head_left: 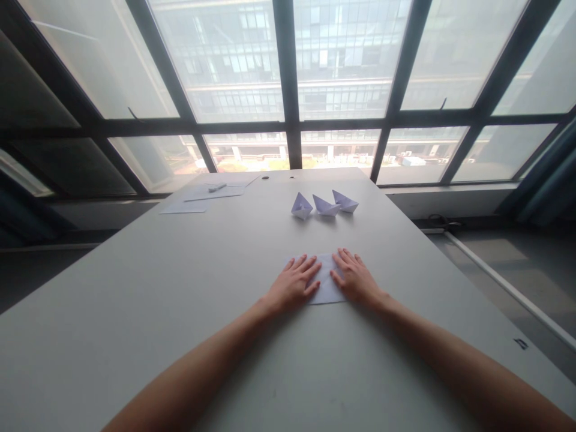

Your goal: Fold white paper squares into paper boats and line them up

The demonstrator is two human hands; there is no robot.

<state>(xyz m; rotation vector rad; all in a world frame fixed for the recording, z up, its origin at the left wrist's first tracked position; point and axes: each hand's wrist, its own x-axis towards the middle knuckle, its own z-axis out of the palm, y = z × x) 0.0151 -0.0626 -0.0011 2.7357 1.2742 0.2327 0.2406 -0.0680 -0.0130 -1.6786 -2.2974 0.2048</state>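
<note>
A white sheet of paper (326,282) lies flat on the grey table (180,300) in front of me. My left hand (293,282) rests palm down on its left part, fingers stretched out. My right hand (355,277) lies flat on the right part, fingers also spread. Both hands press the paper to the table; most of the sheet is hidden under them. Beyond the sheet stand three folded white paper boats (324,205) in a row, apart from my hands.
At the far left of the table lie several loose white sheets (202,197) with a small white pen-like object (216,187) on them. Two small holes (265,177) mark the far edge. Large windows stand behind the table; floor drops away on the right.
</note>
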